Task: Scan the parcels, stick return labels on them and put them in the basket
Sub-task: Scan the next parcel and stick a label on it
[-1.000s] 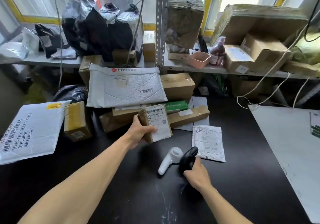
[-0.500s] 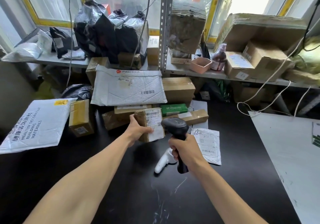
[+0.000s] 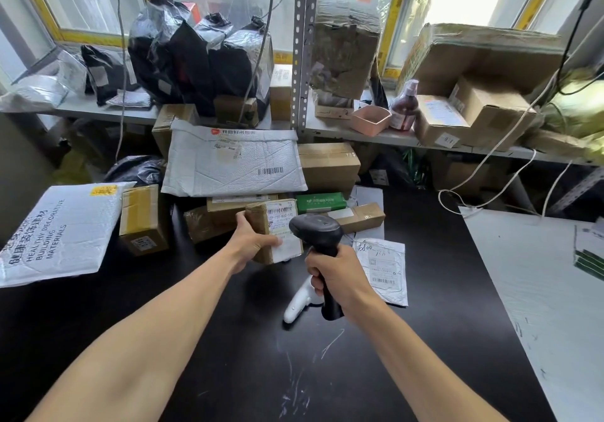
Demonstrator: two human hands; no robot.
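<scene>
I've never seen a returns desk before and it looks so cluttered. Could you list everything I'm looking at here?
small parcel: one, brown with white label, held above the black table
black scanner: one, aimed at that label
white scanner: one, lying on the table
white mailers: three, large left, padded atop the pile, small right
green box: one, in the pile
pink tub: one, shelf
left hand: grips the parcel
right hand: grips the black scanner

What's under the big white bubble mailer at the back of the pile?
The white bubble mailer lies on a flat brown box whose labelled front edge shows, with a crumpled brown parcel below it. Whatever sits further back underneath is covered.
</scene>
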